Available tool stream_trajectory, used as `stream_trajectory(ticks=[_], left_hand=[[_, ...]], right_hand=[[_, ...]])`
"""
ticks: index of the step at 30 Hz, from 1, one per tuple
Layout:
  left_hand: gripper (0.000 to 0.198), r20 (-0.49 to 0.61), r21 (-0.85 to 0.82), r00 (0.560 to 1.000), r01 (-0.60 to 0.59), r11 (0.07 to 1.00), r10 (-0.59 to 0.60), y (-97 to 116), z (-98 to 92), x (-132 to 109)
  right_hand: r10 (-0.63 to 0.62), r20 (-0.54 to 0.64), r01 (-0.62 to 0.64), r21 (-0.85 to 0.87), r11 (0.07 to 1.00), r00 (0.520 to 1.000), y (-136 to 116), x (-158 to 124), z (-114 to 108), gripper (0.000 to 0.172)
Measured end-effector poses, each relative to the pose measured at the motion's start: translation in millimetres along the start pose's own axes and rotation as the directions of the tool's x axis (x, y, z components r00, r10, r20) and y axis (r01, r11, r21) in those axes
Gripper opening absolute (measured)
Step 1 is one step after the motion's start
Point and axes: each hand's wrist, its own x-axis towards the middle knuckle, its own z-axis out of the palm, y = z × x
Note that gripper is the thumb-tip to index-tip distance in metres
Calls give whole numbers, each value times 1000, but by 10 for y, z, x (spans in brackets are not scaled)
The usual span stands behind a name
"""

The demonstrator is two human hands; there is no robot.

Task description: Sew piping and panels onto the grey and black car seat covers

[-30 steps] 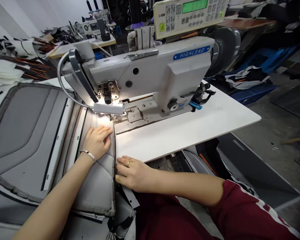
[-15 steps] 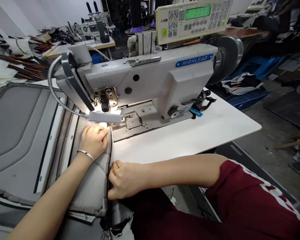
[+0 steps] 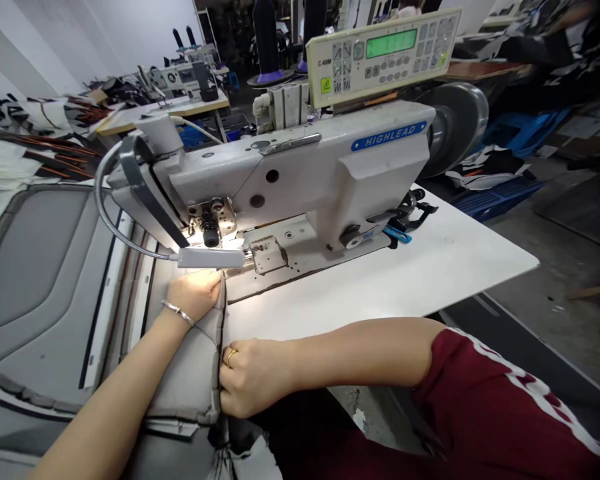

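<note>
Two hands (image 3: 194,295) (image 3: 256,377) touching grey panel (image 3: 183,390); blue crate (image 3: 505,200) bearing fabric pieces (image 3: 483,175).

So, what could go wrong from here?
The left hand lies on the grey panel close to the sewing machine's stitching area, which the lamp partly hides from this view, so it might stray too near. The right hand appears to grip the panel's edge; an uneven pull could skew it.
</note>
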Motion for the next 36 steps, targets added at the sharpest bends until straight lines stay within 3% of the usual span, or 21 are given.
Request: stream_trajectory(ticks=[3,7,10,12,26,31,34,36], left_hand=[[32,-15,-120,999,45,992,-48,-23,-36,-103],[35,1,-318,1000,11,948,-11,31,-156,-525],[34,-36,-375,999,-3,927,-12,133,-193,-793],[33,-60,-382,997,15,924,-41,189,-174,-849],[25,-233,-179,972,-23,984,-20,160,-34,-390],[28,-172,-165,985,-48,985,19,145,-23,-240],[29,-154,-170,988,-10,985,-17,101,-29,-138],[28,-87,-207,994,48,977,-67,44,-72,-122]], right_hand=[[1,-46,-3,-42,999,999,-2,-17,-21,21],[-35,-62,31,-66,997,997,-22,-30,-59,20],[-65,-62,61,-69,996,996,-45,-30,-62,20],[-74,-68,69,-67,995,995,-59,-30,-56,20],[7,20,-6,-30,1000,1000,48,-49,-84,22],[94,81,-94,-6,996,992,103,-38,-94,23],[172,122,-174,12,985,978,143,-36,-102,22],[210,159,-217,31,976,965,168,-39,-112,22]])
